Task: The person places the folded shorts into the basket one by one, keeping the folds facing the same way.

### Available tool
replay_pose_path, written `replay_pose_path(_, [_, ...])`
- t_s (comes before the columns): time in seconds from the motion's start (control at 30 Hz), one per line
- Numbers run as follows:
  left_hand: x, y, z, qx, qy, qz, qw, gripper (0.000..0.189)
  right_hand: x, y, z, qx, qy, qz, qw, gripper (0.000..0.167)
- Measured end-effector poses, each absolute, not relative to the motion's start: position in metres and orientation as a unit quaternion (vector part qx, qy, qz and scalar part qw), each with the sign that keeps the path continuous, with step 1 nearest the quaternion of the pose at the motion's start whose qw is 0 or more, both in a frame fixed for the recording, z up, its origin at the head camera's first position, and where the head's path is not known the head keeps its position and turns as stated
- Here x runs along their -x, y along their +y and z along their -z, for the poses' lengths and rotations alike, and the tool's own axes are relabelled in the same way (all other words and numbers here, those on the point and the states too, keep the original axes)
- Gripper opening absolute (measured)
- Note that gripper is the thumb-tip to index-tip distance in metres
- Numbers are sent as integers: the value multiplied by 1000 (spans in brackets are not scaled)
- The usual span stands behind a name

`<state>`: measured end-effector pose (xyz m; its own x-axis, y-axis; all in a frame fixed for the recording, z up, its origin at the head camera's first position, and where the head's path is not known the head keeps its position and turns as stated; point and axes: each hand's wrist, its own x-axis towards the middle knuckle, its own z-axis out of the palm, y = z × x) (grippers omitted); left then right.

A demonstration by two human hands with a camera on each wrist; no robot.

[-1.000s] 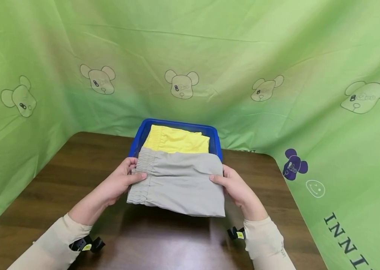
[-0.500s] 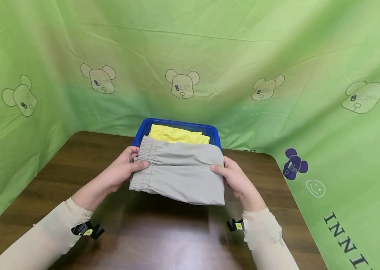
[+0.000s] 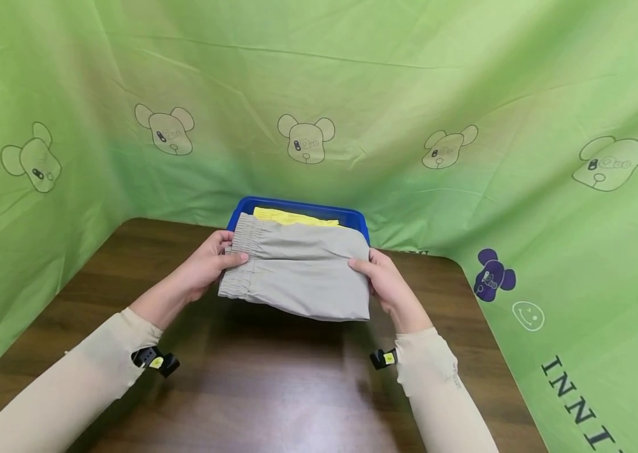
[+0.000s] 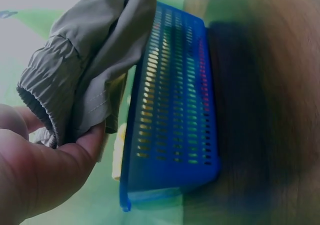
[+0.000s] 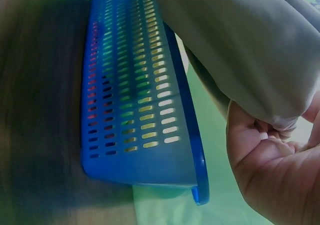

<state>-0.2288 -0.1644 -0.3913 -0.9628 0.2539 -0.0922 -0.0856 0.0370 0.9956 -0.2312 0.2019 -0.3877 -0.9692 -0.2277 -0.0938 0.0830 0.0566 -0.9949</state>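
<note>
Between both hands is a folded pair of grey shorts (image 3: 302,267) with a gathered elastic waistband. My left hand (image 3: 206,267) grips the waistband end, thumb on top and fingers beneath. On the other side my right hand (image 3: 387,280) pinches the opposite end, thumb over the cloth. The shorts overlap the front of a blue plastic basket (image 3: 353,217) in the head view and hang above its rim in the wrist views. Inside the basket lies a folded yellow garment (image 3: 291,217), mostly hidden behind the shorts.
The basket's slotted side (image 4: 175,95) shows red, green and yellow cloth through its holes. It stands at the back of a brown wooden table (image 3: 274,377). A green curtain (image 3: 375,75) printed with bear heads encloses the back and sides.
Both hands have carried the grey shorts away from the body and over the basket. More of the yellow garment is now covered by them.
</note>
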Motion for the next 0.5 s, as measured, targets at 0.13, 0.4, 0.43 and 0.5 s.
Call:
replay_pose_path(0.13, [237, -163, 390, -60, 711, -690, 123, 53, 239, 200, 388, 37, 706, 697, 117, 26])
replay_pose_path(0.4, [253, -161, 385, -56, 717, -685, 112, 54, 253, 200, 381, 24, 714, 691, 111, 21])
replay_pose_path(0.43, [255, -161, 385, -53, 718, -685, 113, 54, 254, 200, 380, 25, 716, 689, 108, 22])
replay_pose_path(0.5, [260, -161, 384, -47, 720, -684, 113, 56, 258, 199, 377, 25, 718, 688, 104, 23])
